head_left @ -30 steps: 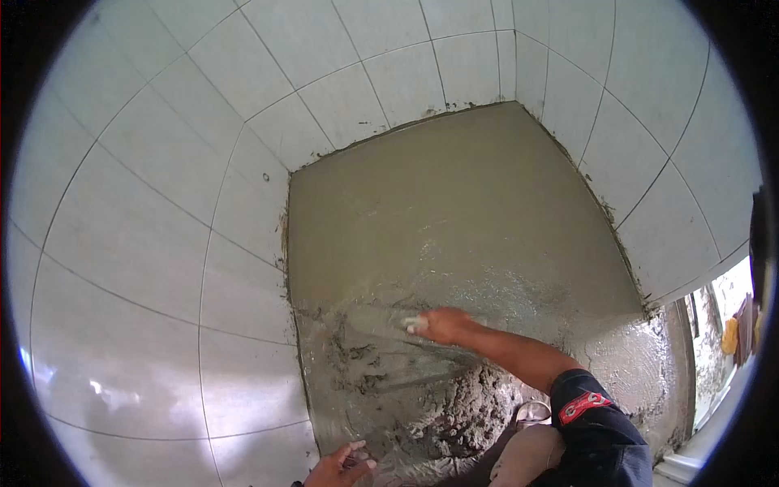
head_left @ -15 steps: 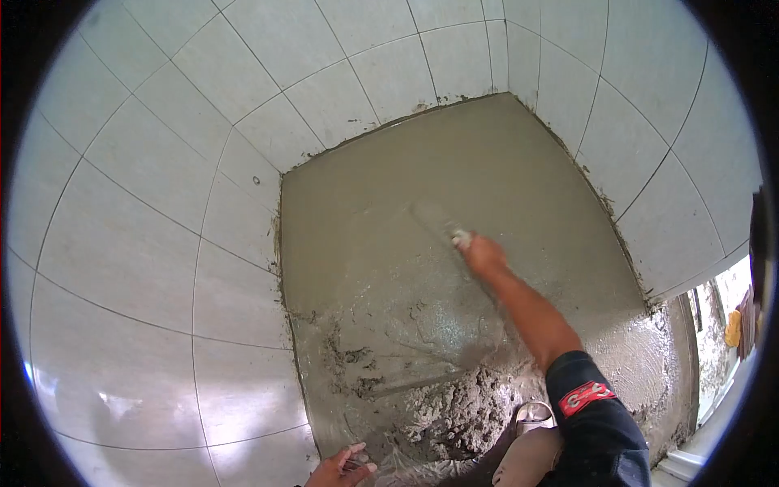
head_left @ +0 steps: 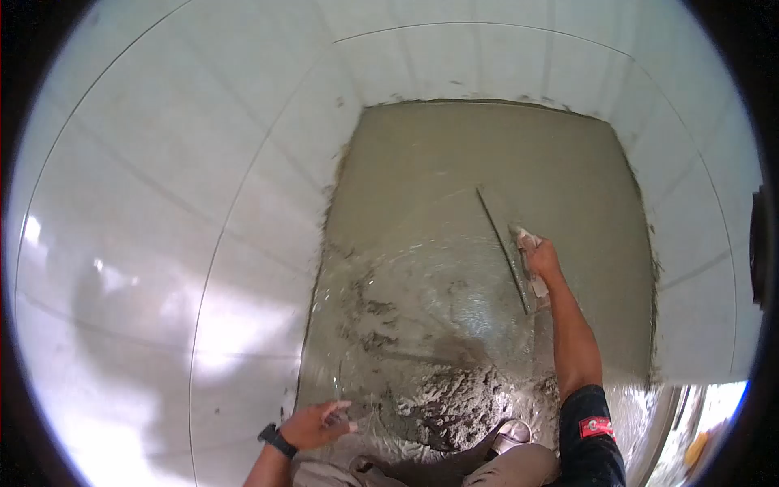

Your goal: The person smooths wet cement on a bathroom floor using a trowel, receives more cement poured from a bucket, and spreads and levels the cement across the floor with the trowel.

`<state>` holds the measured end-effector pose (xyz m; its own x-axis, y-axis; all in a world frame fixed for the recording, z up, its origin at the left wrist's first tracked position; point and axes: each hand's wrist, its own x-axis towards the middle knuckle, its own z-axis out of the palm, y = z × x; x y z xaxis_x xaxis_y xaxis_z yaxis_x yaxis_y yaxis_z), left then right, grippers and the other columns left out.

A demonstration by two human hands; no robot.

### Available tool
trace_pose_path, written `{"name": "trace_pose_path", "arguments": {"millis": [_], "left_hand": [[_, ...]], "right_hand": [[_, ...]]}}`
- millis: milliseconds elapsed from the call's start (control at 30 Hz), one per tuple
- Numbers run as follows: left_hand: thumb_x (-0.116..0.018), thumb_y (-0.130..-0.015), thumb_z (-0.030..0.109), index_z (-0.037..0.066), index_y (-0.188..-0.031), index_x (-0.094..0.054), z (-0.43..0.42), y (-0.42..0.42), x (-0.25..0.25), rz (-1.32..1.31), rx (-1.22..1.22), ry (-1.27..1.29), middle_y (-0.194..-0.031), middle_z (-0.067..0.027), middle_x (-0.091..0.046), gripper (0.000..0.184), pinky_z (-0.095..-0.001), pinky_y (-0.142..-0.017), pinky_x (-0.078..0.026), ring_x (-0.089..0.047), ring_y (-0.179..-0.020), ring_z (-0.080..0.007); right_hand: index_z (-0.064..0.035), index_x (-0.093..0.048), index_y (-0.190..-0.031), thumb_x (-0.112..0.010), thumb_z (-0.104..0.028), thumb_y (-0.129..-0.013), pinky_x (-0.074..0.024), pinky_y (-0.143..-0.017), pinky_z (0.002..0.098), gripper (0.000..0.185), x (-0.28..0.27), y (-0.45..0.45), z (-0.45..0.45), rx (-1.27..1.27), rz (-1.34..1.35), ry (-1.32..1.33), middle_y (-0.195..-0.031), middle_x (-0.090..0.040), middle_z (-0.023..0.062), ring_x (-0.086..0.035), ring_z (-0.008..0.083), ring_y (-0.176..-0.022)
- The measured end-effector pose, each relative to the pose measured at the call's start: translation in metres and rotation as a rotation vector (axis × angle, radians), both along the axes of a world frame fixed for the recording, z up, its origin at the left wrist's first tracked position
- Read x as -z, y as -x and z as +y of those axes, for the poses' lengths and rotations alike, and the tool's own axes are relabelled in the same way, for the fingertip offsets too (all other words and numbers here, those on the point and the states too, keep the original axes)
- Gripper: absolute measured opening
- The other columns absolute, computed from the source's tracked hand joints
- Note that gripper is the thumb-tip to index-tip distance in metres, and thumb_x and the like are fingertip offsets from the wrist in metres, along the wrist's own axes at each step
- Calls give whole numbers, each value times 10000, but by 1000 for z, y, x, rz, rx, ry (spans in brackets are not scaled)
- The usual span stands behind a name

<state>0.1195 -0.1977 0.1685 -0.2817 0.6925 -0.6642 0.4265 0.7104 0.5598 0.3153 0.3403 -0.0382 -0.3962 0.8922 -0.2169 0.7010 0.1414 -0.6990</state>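
Note:
My right hand [head_left: 544, 258] is wrapped around the pale handle of a finishing trowel [head_left: 511, 256]. The trowel's long blade rests on the wet grey mortar floor [head_left: 552, 154], with one dark long edge showing on its left. Low in the view, my left hand [head_left: 318, 425] hovers near the left wall, its fingers apart and slightly bent, holding nothing. Behind the trowel the mortar is smooth. Nearer to me it is rough and shiny, with a lumpy mortar heap [head_left: 458, 406] in front of my knees.
Pale tiled walls [head_left: 251, 284] enclose the floor on the left, back and right, with mortar smears along their lower edges. My shoe [head_left: 511, 434] is beside the heap. A doorway edge [head_left: 669, 430] lies at the lower right, with a blurred yellow thing [head_left: 696, 448] beyond.
My right hand has drawn the trowel right and nearer to me, and its blade has turned. My left hand has come further into view. The camera view has shifted.

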Motion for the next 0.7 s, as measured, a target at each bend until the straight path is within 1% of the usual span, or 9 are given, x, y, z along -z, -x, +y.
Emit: {"name": "trace_pose_path", "arguments": {"millis": [33,100,167,233,300,433,500,633,700], "left_hand": [[-698,-891,411,44,-1347,-519,-1,1,2,19,15,3,-971,-176,-688,612,-348,-829,-517,-667,-910,-280],[-686,-893,433,49,-1350,-518,-5,2,4,35,6,4,-978,-179,-688,620,-351,-834,-517,-666,-915,-281],[-672,-893,461,43,-1347,-521,-9,2,4,78,26,-3,-970,-177,-687,635,-356,-812,-517,-670,-894,-266],[-675,-890,462,38,-1342,-522,-8,4,0,60,16,50,-971,-178,-687,639,-353,-796,-517,-672,-880,-257],[-679,-887,463,33,-1338,-524,-7,6,-3,45,12,97,-972,-179,-686,643,-351,-780,-516,-675,-866,-248],[-669,-887,487,22,-1324,-529,-12,7,1,17,5,34,-961,-187,-685,653,-347,-749,-514,-678,-822,-234],[-663,-888,498,22,-1323,-528,-17,5,3,21,18,-16,-954,-188,-688,659,-346,-745,-516,-682,-816,-236],[-646,-872,539,47,-1297,-542,-11,3,-18,19,19,-18,-930,-197,-694,658,-400,-751,-525,-688,-833,-321],[-630,-863,561,59,-1270,-557,-11,0,-23,39,26,-28,-891,-193,-697,650,-435,-757,-525,-684,-844,-365]], "right_hand": [[29,-613,-1211,-565,-548,-900,-483,-924,443,658,-10,22,-17,-63,2,93,-1151,-633,293,-612,429,-1094],[33,-636,-1174,-589,-583,-871,-484,-917,452,688,6,67,-47,-106,-65,10,-1134,-646,284,-628,416,-1068],[35,-638,-1173,-599,-586,-866,-476,-933,453,694,-3,99,-77,-345,15,147,-1131,-649,280,-631,400,-1075],[17,-647,-1168,-603,-572,-873,-483,-915,453,660,-19,123,-119,-383,-70,75,-1074,-670,269,-651,383,-1038],[-6,-648,-1183,-597,-568,-881,-484,-917,447,640,-58,132,-152,-544,-65,204,-1072,-679,248,-654,379,-1035],[-58,-671,-1155,-588,-566,-889,-495,-872,447,579,-43,132,-179,-710,-49,133,-1005,-692,229,-669,372,-970],[-98,-682,-1131,-590,-583,-884,-501,-824,449,552,-56,111,-183,-922,-176,242,-954,-691,215,-672,364,-920],[-131,-665,-1158,-614,-597,-863,-510,-792,436,554,-106,30,-193,-746,-167,168,-934,-697,182,-675,355,-884],[-152,-657,-1179,-649,-558,-856,-528,-783,432,519,-111,-17,-200,-678,-189,-34,-936,-706,166,-681,347,-884]]}}
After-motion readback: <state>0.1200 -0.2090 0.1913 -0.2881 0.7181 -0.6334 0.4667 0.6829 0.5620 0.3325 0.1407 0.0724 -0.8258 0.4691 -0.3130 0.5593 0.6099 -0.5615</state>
